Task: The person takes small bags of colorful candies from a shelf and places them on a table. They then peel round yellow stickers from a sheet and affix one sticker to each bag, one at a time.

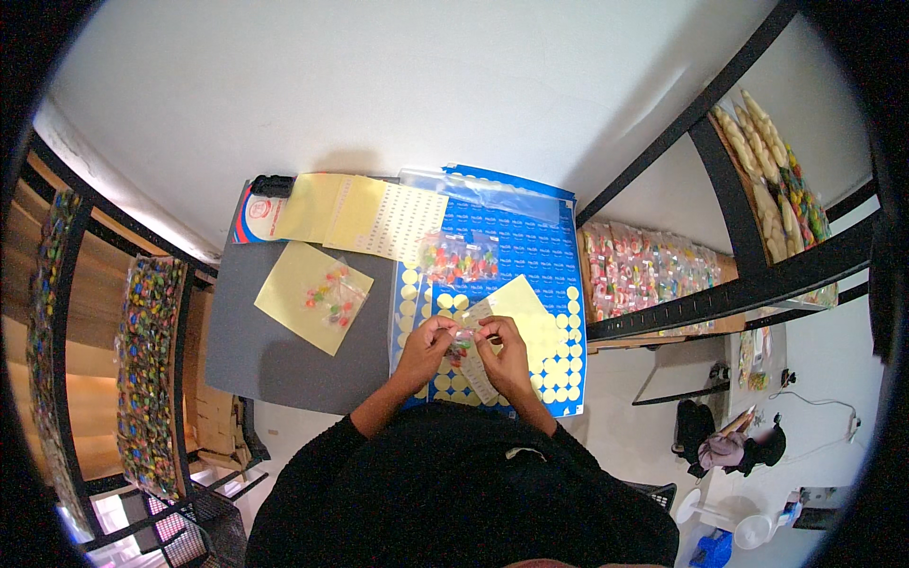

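My left hand (427,349) and my right hand (503,355) pinch the upper edge of a small clear plastic bag (458,353) from either side. Small red, green and dark pieces show inside it. Beneath the hands lies a yellow label sheet (522,312) with a strip of small printed labels, on top of a blue sheet (540,248) bearing round yellow stickers (561,380). Just beyond the hands, several filled clear bags (461,261) with small labels sit in a row. To the left, another yellow sheet (284,295) carries more filled bags (337,295).
A grey tabletop (284,369) stands against a white wall. More label sheets (358,213) and a black object (273,186) lie at its back. Black-framed shelves with bagged goods flank me, left (149,369) and right (646,273). A person (738,447) is at the far right.
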